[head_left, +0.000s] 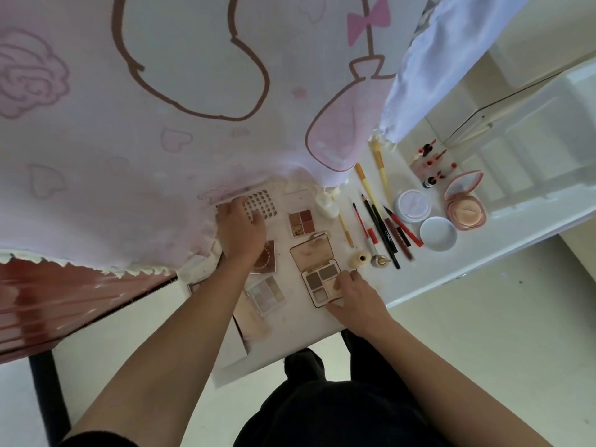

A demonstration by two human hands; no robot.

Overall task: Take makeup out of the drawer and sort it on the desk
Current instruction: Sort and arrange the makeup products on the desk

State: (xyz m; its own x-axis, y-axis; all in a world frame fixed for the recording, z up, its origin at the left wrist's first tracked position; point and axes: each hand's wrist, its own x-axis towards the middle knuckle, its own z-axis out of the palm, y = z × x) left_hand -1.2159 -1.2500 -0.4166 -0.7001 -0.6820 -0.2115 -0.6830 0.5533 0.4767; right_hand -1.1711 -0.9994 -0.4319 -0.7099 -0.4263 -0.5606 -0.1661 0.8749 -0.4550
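- Pinching the open quad palette [322,282] by its near corner with the right hand [354,298], by the desk's [451,262] front edge.
- Covering the grid palette [261,203] at the back edge with the left hand [240,230]; cannot tell whether gripping.
- Best slid flat, square to neighbouring palettes, clear of the pencils [383,233].
- Open drawer [232,353] below the front edge: contents unclear.
- Open compact [466,214] toward the right end: puff inside.

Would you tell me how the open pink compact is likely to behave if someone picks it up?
The pink compact stands open on its hinge, so its mirrored lid may well swing when lifted. The mirror and the exposed powder look fragile. Its flat base probably slides rather than rolls.
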